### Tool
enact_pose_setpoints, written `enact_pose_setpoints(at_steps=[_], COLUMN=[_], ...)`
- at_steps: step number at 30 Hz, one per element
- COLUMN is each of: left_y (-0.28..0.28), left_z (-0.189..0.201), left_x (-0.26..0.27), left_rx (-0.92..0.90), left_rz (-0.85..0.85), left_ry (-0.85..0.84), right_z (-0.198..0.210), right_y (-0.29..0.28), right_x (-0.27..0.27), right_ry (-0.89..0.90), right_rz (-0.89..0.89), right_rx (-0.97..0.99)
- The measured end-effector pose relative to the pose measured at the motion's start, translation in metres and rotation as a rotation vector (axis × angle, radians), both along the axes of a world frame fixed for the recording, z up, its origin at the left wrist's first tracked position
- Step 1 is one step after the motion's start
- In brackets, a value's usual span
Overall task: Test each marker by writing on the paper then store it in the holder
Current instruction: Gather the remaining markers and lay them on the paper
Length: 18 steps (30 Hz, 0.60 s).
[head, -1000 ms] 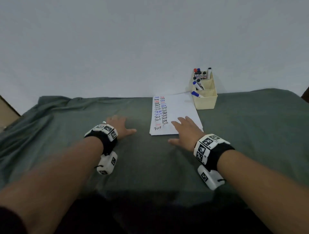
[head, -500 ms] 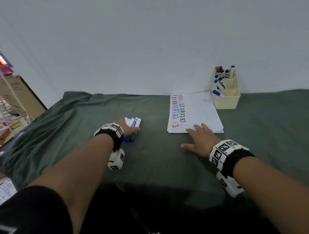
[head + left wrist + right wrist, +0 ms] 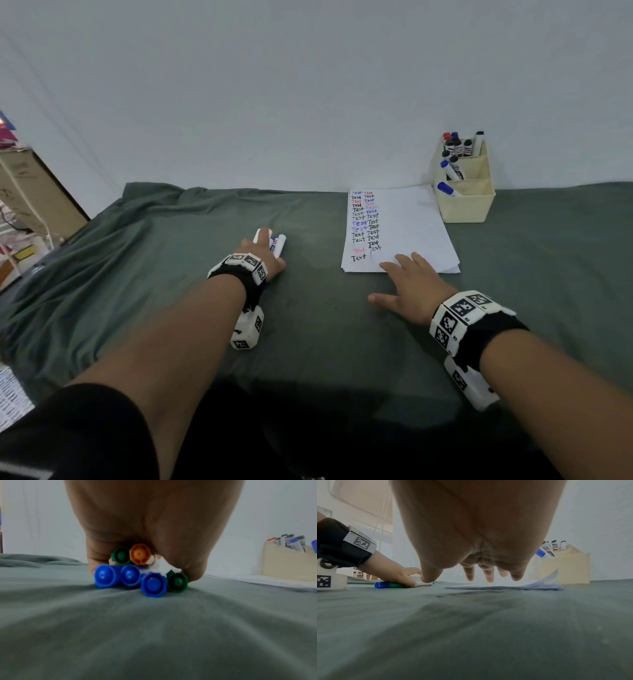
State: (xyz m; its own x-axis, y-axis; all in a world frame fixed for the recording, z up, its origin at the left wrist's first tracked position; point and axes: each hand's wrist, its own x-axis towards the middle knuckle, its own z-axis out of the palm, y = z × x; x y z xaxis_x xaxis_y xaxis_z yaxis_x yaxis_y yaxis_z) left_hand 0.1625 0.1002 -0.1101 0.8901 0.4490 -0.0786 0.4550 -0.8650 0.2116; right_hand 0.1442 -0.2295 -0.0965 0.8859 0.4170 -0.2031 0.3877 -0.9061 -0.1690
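Green cloth [image 3: 308,342], markers [image 3: 137,573] under left fingers [image 3: 262,236]

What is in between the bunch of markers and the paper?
Nothing. In the head view, only bare green cloth lies between the markers under the left hand and the paper.

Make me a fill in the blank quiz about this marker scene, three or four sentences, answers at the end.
1. The left hand holds a bundle of markers on the ____ cloth.
2. The one cap end in that bundle that is neither blue nor green is ____.
3. The right hand lies with its fingertips on the ____.
4. The holder stands at the paper's far ____ corner.

Answers: green; orange; paper; right
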Motion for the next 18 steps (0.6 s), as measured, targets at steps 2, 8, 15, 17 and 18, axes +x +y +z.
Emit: enact_pose_setpoints(at_steps=[2, 8, 15, 17, 18], left_y=[0.001, 0.015, 0.025, 0.026, 0.026], left_z=[0.0, 0.006, 0.008, 0.009, 0.01], left_x=[0.004, 0.005, -0.001, -0.003, -0.003], left_rx=[0.019, -0.006, -0.011, -0.031, -0.041], left_rz=[-0.011, -0.133, -0.172, -0.168, -0.166], left_ry=[-0.006, -0.03, -0.094, -0.103, -0.104], right_z=[0.001, 0.004, 0.006, 0.005, 0.004], right_y=[0.0, -0.001, -0.002, -0.002, -0.002], right_x=[-0.001, -0.004, -0.004, -0.003, -0.003], right_ry=[0.002, 0.016, 0.029, 0.056, 0.075], right_rz=[-0.003, -0.01, -0.01, 0.001, 0.007], right_rx=[0.009, 0.009, -0.016, -0.03, -0.038])
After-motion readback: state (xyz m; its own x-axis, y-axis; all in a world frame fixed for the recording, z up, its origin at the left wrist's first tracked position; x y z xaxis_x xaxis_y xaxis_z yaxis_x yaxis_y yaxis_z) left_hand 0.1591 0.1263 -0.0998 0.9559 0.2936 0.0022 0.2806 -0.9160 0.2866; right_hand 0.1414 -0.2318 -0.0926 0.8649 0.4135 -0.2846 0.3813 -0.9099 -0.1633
